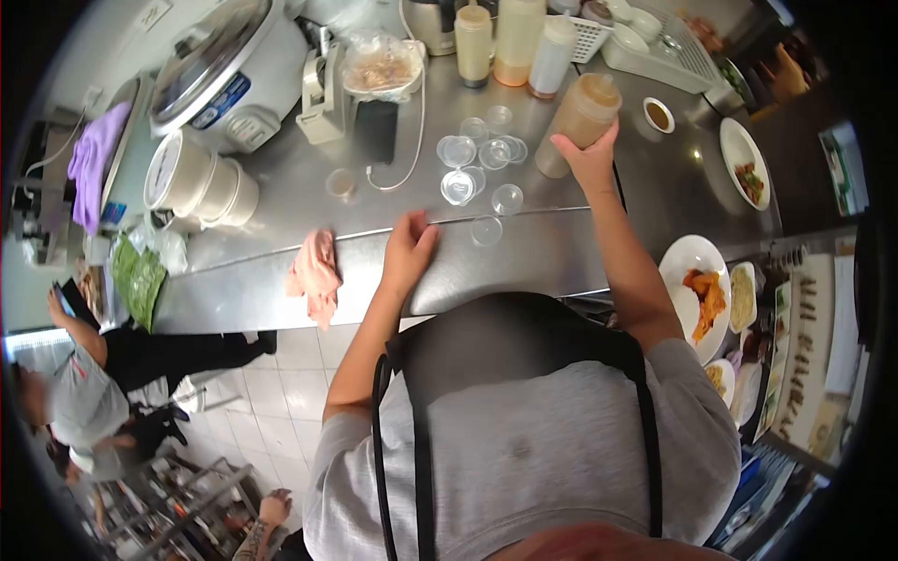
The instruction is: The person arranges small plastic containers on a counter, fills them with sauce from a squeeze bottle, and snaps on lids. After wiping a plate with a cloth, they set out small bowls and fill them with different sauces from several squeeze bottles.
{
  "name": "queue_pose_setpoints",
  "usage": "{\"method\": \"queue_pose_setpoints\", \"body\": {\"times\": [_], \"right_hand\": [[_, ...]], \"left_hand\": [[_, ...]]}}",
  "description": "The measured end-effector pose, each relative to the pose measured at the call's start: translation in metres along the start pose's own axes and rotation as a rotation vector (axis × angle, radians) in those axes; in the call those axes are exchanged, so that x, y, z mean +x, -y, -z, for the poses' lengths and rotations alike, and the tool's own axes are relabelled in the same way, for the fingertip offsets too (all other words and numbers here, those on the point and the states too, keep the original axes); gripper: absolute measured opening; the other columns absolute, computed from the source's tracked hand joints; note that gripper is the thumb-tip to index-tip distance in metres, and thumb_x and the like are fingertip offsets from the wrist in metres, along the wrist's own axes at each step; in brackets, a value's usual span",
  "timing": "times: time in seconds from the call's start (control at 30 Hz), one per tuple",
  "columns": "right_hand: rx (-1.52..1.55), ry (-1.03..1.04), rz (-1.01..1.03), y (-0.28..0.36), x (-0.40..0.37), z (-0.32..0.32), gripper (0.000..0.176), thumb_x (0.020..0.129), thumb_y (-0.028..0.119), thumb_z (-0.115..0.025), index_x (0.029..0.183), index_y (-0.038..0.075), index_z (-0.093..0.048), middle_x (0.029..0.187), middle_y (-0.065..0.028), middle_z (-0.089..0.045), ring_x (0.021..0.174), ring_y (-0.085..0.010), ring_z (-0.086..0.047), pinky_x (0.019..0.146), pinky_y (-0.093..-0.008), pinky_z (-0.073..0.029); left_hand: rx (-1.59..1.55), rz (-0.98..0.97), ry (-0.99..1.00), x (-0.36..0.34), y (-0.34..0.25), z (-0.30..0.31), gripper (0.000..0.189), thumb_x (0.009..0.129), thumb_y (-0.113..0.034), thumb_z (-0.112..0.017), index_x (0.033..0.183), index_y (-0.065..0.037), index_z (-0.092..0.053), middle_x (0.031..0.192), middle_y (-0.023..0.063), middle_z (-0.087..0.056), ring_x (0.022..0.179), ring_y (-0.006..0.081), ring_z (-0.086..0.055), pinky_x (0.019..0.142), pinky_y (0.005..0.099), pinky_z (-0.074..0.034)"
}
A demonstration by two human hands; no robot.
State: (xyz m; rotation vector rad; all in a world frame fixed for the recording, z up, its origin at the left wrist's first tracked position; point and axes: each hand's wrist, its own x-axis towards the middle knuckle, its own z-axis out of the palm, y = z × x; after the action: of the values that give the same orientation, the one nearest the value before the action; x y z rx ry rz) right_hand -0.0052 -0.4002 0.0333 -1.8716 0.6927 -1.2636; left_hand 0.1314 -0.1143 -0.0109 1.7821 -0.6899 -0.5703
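Observation:
My right hand (591,154) is wrapped round a squeeze bottle (572,117) of light brown sauce, which leans slightly at the right of the steel counter (374,280). My left hand (412,245) rests near the counter's front edge with its fingers curled together; what it holds, if anything, is hidden. Between the hands and farther back lie several small clear plastic cups (458,187). One small cup (340,183) with something brownish in it stands apart to the left. A pink cloth (316,276) lies left of my left hand.
Three squeeze bottles (517,42) stand at the back, beside a white basket (591,42). A large cooker (229,79) and stacked tubs (198,182) are at the left. White plates with food (687,257) stand at the right. Co-workers (89,393) are at lower left.

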Motion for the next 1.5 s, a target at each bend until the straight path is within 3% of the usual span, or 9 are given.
{"method": "queue_pose_setpoints", "body": {"times": [0.27,0.57,0.67,0.87,0.93,1.03,1.13,1.27,1.5], "right_hand": [[0.092,0.059,-0.123,-0.002,0.000,0.013,0.086,0.058,0.017,-0.076,0.123,0.001,-0.023,0.111,-0.0128,-0.048,0.099,-0.0200,-0.050,0.084,-0.0319,-0.042],[-0.338,0.349,0.049,0.057,0.003,0.027,0.079,0.057,0.015,-0.073,0.125,0.010,-0.033,0.113,-0.0118,-0.047,0.104,-0.0265,-0.047,0.088,-0.0361,-0.039],[-0.613,0.483,0.174,0.072,0.009,0.026,0.078,0.057,0.014,-0.072,0.125,0.015,-0.035,0.109,-0.0113,-0.048,0.101,-0.0285,-0.047,0.088,-0.0373,-0.038],[-0.789,0.568,0.316,0.078,0.017,0.017,0.075,0.057,0.017,-0.072,0.124,0.018,-0.038,0.105,-0.0100,-0.049,0.099,-0.0278,-0.048,0.084,-0.0373,-0.038],[-0.828,0.581,0.281,0.077,0.011,0.020,0.075,0.057,0.019,-0.072,0.124,0.020,-0.038,0.102,-0.0099,-0.049,0.098,-0.0280,-0.048,0.083,-0.0376,-0.038],[-0.852,0.567,0.358,0.073,0.002,0.021,0.076,0.057,0.020,-0.073,0.125,0.022,-0.037,0.100,-0.0101,-0.049,0.097,-0.0286,-0.047,0.084,-0.0386,-0.037],[-0.897,0.585,0.344,0.074,-0.002,0.025,0.076,0.058,0.020,-0.072,0.125,0.023,-0.037,0.101,-0.0097,-0.048,0.097,-0.0278,-0.047,0.084,-0.0400,-0.036],[-0.980,0.596,0.333,0.079,-0.003,0.030,0.075,0.058,0.018,-0.072,0.125,0.024,-0.037,0.103,-0.0103,-0.046,0.098,-0.0278,-0.046,0.085,-0.0403,-0.034],[-1.100,0.609,0.448,0.093,0.001,0.024,0.071,0.061,0.014,-0.069,0.124,0.025,-0.039,0.097,-0.0097,-0.048,0.094,-0.0271,-0.047,0.083,-0.0396,-0.034]], "left_hand": [[0.426,-0.375,-0.398,0.086,-0.025,-0.002,0.061,0.068,-0.020,-0.068,0.119,-0.003,-0.039,0.111,0.0193,-0.041,0.094,0.0299,-0.046,0.080,0.0332,-0.042],[0.513,-0.254,0.126,0.126,-0.029,-0.023,0.065,0.065,-0.023,-0.071,0.121,-0.008,-0.040,0.109,0.0217,-0.043,0.086,0.0295,-0.050,0.075,0.0351,-0.044],[0.103,-0.075,0.022,0.131,-0.022,-0.019,0.061,0.064,-0.026,-0.071,0.117,-0.009,-0.045,0.108,0.0187,-0.045,0.084,0.0274,-0.053,0.075,0.0366,-0.042],[0.486,-0.605,-0.091,0.123,-0.045,-0.023,0.046,0.070,-0.023,-0.065,0.111,-0.008,-0.051,0.100,0.0171,-0.053,0.090,0.0327,-0.053,0.079,0.0376,-0.042],[0.571,-0.473,0.194,0.136,-0.037,-0.026,0.044,0.070,-0.022,-0.065,0.110,-0.008,-0.053,0.104,0.0185,-0.053,0.095,0.0343,-0.052,0.083,0.0381,-0.041],[0.423,-0.340,0.196,0.147,-0.011,-0.023,0.034,0.072,-0.017,-0.063,0.102,-0.005,-0.054,0.101,0.0175,-0.057,0.098,0.0333,-0.052,0.083,0.0365,-0.042],[0.327,-0.237,0.228,0.166,0.018,-0.014,0.019,0.079,-0.014,-0.056,0.094,-0.004,-0.051,0.073,0.0060,-0.057,0.061,0.0161,-0.055,0.055,0.0264,-0.044],[-0.398,0.138,0.127,0.160,0.008,0.001,0.013,0.085,-0.019,-0.051,0.089,-0.006,-0.052,0.065,0.0006,-0.050,0.053,0.0088,-0.046,0.050,0.0242,-0.044],[-0.764,0.373,0.251,0.116,-0.063,-0.037,0.029,0.081,-0.009,-0.045,0.108,-0.001,-0.040,0.088,0.0119,-0.044,0.074,0.0307,-0.057,0.054,0.0385,-0.054]]}}
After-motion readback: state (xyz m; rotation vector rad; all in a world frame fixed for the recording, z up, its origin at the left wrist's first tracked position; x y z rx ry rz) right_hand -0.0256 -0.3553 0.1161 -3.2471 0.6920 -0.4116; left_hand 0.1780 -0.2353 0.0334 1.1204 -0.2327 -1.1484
